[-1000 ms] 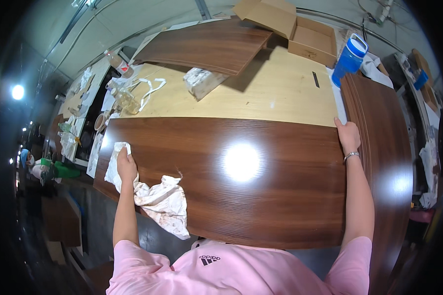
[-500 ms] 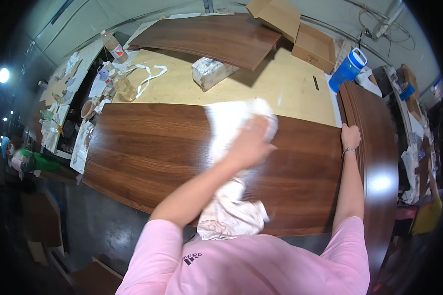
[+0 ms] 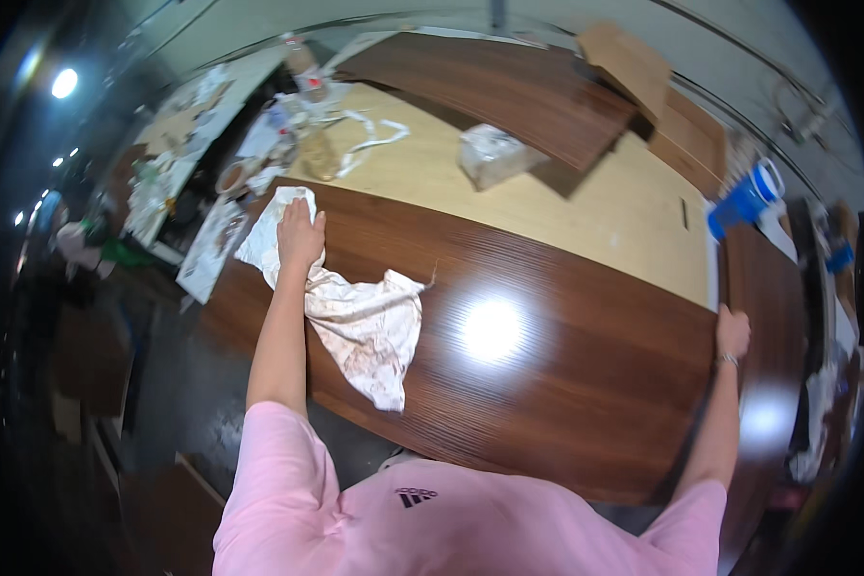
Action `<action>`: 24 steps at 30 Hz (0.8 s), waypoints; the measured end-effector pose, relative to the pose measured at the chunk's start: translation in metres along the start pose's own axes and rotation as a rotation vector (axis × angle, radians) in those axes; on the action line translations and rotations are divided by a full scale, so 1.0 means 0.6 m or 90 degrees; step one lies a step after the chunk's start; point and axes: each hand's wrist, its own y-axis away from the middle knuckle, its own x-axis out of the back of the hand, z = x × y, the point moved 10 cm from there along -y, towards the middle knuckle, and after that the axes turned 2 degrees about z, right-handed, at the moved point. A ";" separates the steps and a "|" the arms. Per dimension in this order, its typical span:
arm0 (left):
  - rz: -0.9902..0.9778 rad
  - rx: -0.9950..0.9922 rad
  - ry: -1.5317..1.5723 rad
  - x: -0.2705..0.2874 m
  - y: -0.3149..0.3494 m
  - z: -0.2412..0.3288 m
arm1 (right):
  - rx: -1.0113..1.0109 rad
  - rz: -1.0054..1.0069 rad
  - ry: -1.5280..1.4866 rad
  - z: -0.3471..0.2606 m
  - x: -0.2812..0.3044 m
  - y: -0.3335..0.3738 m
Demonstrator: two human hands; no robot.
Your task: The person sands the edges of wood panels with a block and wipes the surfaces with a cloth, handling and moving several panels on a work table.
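Observation:
A long dark brown wood-grain panel point(image 3: 566, 384) lies in front of me. Near its left end my left hand point(image 3: 301, 235) holds a white cloth point(image 3: 365, 322) pressed against the surface, fingers pointing away from me. The cloth is stained reddish brown, and its loose part trails to the right and toward me. At the panel's right end, my right hand point(image 3: 732, 333) is closed round the edge, its fingertips hidden. A bright light reflection shows on the middle of the panel.
Behind lies a pale yellow board point(image 3: 413, 182) carrying a wrapped block point(image 3: 494, 158). Another brown panel point(image 3: 499, 82) rests at the back beside an open cardboard box point(image 3: 686, 144). A blue bottle point(image 3: 747, 200) stands at right; bottles point(image 3: 317, 154) and papers sit at left.
My left hand has swept the cloth from the panel's middle to its left end. The view has turned left, and my right hand stays on the right edge.

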 end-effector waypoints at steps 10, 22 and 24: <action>0.031 0.156 0.009 0.027 -0.037 -0.214 | -0.025 -0.021 -0.038 0.021 -0.004 -0.005; 0.002 0.220 0.192 0.035 -0.070 -0.249 | -0.057 0.022 -0.209 0.044 0.021 -0.001; -0.014 0.257 0.179 0.036 -0.074 -0.219 | -0.069 0.054 -0.282 0.091 0.030 -0.020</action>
